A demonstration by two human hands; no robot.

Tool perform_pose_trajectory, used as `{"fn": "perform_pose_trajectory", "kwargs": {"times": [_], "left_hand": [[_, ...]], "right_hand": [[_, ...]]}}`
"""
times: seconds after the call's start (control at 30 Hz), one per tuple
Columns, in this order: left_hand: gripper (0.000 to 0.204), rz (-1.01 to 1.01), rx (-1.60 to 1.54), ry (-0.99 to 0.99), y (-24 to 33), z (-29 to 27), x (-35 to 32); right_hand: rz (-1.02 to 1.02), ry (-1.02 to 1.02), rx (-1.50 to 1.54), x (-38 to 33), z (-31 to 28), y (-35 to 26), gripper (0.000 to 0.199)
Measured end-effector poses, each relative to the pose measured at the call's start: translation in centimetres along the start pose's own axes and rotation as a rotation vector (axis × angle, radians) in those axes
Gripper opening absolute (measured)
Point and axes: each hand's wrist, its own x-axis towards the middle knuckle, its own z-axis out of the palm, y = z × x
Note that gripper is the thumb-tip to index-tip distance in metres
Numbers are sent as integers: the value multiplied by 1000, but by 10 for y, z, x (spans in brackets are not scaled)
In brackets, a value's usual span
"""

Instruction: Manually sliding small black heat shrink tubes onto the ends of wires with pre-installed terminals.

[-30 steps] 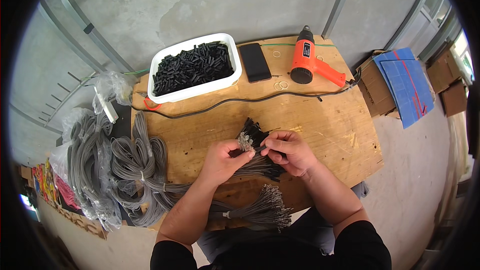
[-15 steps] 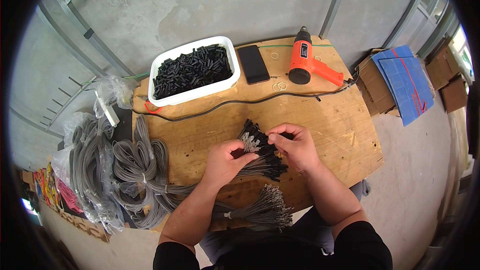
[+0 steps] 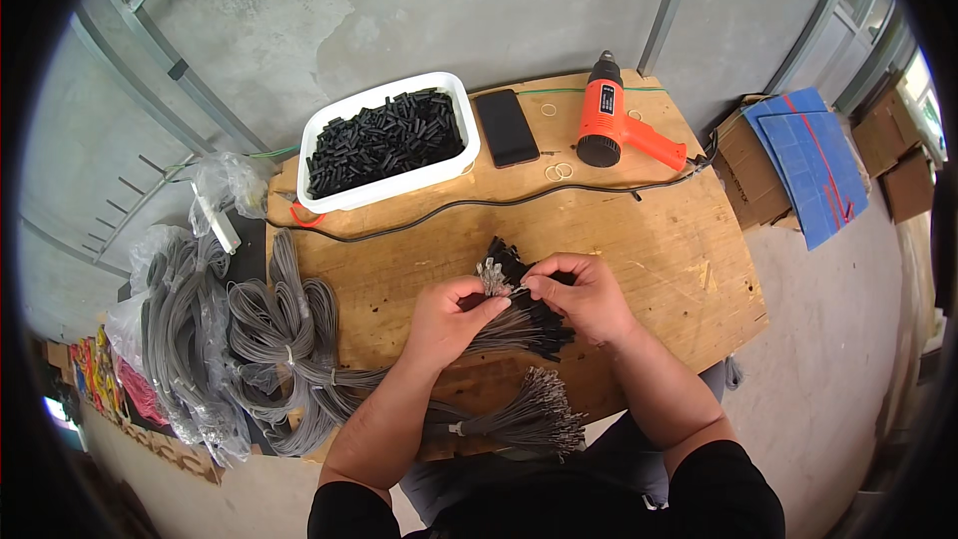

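At the middle of the wooden tabletop (image 3: 639, 230), the person's two hands meet over a bundle of grey wires (image 3: 514, 324) whose ends carry black sleeves. The left hand (image 3: 451, 317) is closed around the bundle from the near side, its fingers (image 3: 489, 307) pinching the bared metal tips that stick up beyond it. The right hand (image 3: 582, 291) lies just beside the bundle on its far right, its fingers (image 3: 539, 279) curled and closed on one of the wire ends, so that both hands touch at the same cluster of tips. Nearer the person than this bundle, at the tabletop's front edge, lies a second tied bundle (image 3: 519, 419) with its tips fanned out. Left of the held bundle, coils of grey cable (image 3: 269, 339) hang over the tabletop's edge, partly in clear plastic bags. Beyond the bundle, toward the wall, stands a white tub (image 3: 329, 202) filled with short black tube pieces (image 3: 384, 135); right of the tub lies a dark phone (image 3: 506, 127), and further right an orange heat gun (image 3: 614, 125) on its side, its black cord (image 3: 479, 205) running across the tabletop between tub and bundle. Well right of the bundle, off the tabletop, blue sheets (image 3: 813, 160) rest on cardboard boxes.
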Motion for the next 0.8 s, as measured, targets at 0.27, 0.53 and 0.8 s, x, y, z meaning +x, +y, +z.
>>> {"fn": "perform_pose_trajectory", "kwargs": {"times": [0.27,0.53,0.8], "left_hand": [[11,-10,-32,-20,1,4,1],[9,-6,-84,13,-2,3,2],[11,-33,-113,25,0,2,2]], "right_hand": [[152,-74,226,1,-7,-2,17],[149,67,769,15,-31,-1,29],[80,87,724,21,-53,-1,10]]}}
